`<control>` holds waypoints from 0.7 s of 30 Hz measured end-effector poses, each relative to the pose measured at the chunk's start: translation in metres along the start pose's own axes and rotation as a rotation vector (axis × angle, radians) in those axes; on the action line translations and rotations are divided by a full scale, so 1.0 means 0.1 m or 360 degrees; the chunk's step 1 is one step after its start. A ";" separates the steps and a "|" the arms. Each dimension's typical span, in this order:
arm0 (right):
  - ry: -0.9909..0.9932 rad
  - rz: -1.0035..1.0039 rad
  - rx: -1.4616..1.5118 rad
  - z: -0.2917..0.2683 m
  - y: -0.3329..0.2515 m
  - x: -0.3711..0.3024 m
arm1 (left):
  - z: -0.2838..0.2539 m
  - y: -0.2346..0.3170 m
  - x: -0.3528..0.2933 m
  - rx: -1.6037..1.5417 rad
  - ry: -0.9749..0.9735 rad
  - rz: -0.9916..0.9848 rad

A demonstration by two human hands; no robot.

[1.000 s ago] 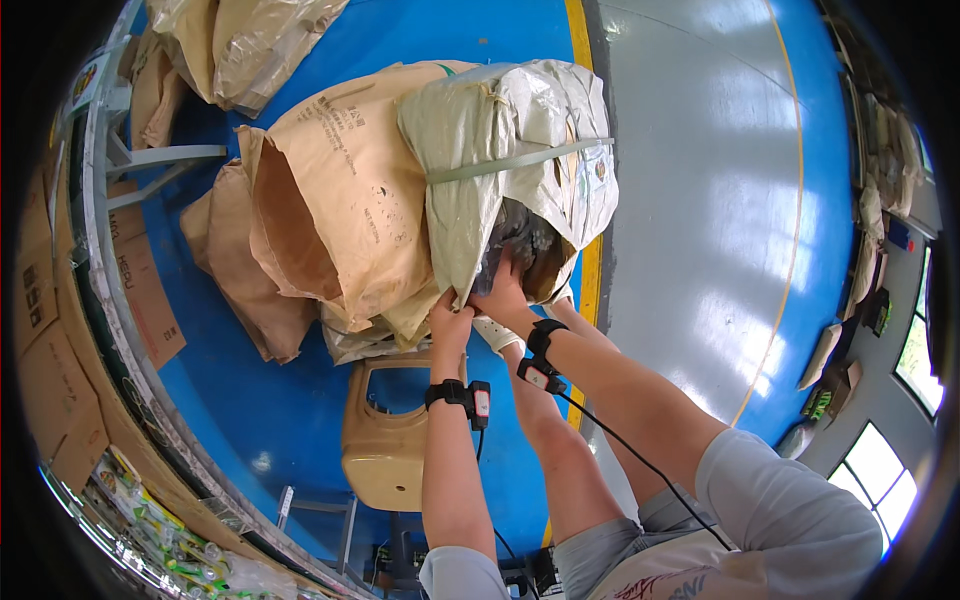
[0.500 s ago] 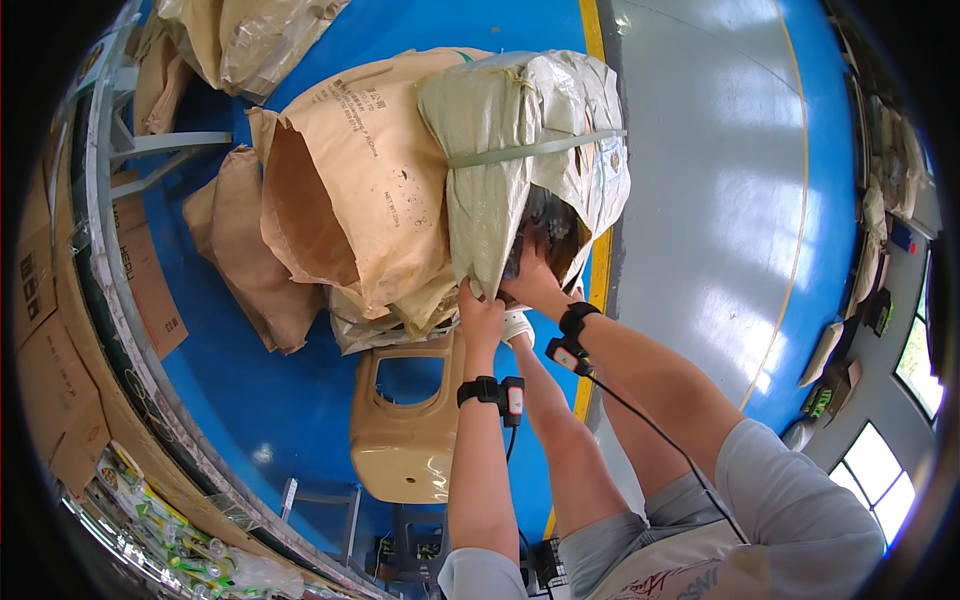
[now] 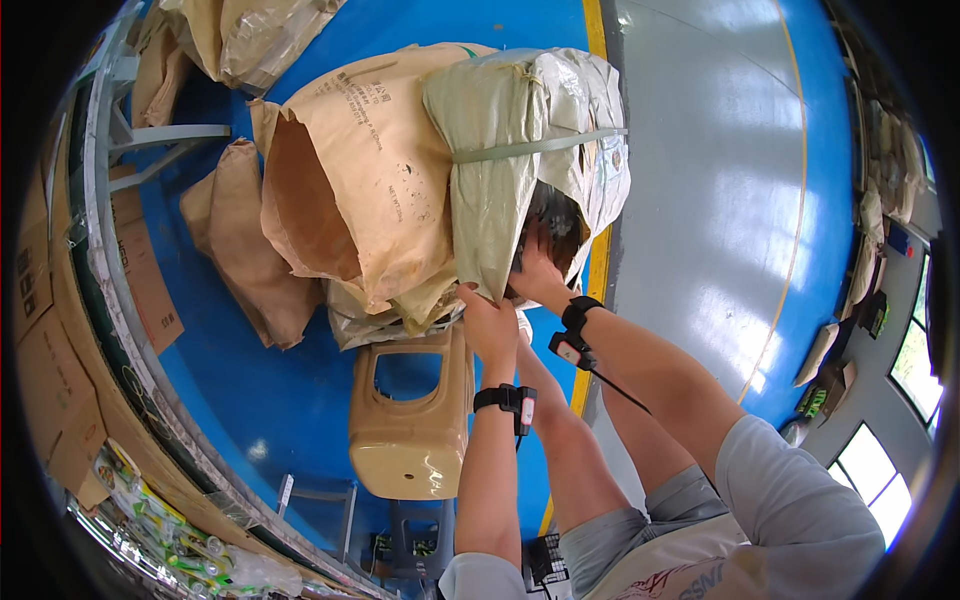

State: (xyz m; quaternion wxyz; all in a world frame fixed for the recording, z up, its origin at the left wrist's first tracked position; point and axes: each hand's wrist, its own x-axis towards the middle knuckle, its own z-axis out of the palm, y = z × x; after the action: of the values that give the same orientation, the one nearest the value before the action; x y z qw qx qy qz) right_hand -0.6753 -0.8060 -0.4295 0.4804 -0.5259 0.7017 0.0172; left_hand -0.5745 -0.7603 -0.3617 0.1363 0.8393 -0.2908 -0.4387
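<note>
A shiny pale grey-green woven sack lies in front of me with a green strap around it. At its near side is an opening with dark, glossy contents, too shadowed to name. My left hand is closed on the sack's near edge, pinching the material. My right hand reaches into the opening against the dark contents, its fingertips partly hidden. Touching the sack on the left is a large open-mouthed brown paper sack.
Below the paper sack stands a tan plastic stool. A crumpled brown paper sack lies on the blue floor, and more sacks sit at the far left. A curved-looking metal-edged bench borders the left side.
My left hand has shifted slightly right and nearer to me, still holding the sack's edge. My right hand stays in the opening, with only a small shift.
</note>
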 end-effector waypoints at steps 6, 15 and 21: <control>-0.0188 -0.0203 -0.0130 -0.17 0.33 0.17 | -0.02 0.00 0.02 0.0071 -0.0063 0.0073; -0.0273 -0.0521 -0.0359 -0.60 0.47 0.19 | -0.07 0.01 0.13 -0.0108 -0.0101 0.0008; -0.0262 -0.0482 -0.0304 -0.54 0.45 0.14 | 0.06 0.28 0.20 0.0227 0.0172 0.0643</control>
State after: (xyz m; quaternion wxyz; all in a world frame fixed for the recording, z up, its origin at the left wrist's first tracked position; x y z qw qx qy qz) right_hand -0.7446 -0.8246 -0.4324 0.4812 -0.6655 0.5679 0.0543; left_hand -0.5804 -0.7947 -0.3645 0.1772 0.7937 -0.4757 -0.3351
